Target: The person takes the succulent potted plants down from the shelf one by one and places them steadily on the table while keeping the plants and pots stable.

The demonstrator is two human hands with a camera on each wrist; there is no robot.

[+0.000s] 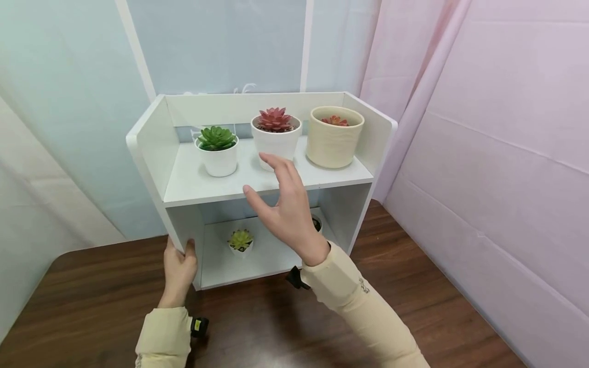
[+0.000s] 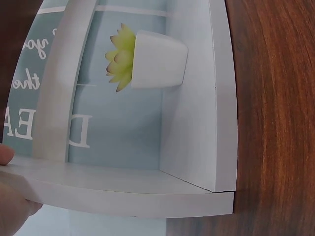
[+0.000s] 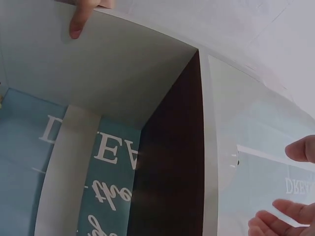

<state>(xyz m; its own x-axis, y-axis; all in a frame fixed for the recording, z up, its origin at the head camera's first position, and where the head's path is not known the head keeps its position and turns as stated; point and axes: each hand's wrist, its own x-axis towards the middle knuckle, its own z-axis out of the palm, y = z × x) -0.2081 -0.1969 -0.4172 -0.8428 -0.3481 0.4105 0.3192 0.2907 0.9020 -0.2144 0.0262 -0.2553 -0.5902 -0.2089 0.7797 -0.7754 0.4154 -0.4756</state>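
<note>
A white two-tier shelf stands on the wooden table. My left hand grips its left side panel low down, thumb on the inner face; in the left wrist view part of that hand shows at the panel's edge. My right hand is in front of the upper board, thumb and fingers spread apart with nothing between them. Its fingertips overlap the white pot with a red succulent in the head view. Left of that pot sits a white pot with a green succulent; to its right, a larger cream pot with an orange-red succulent.
On the lower board stands a small white pot with a yellow-green succulent. Another pot there is mostly hidden behind my right hand. Dark wooden table surrounds the shelf; pale blue cloth hangs behind and pink cloth on the right.
</note>
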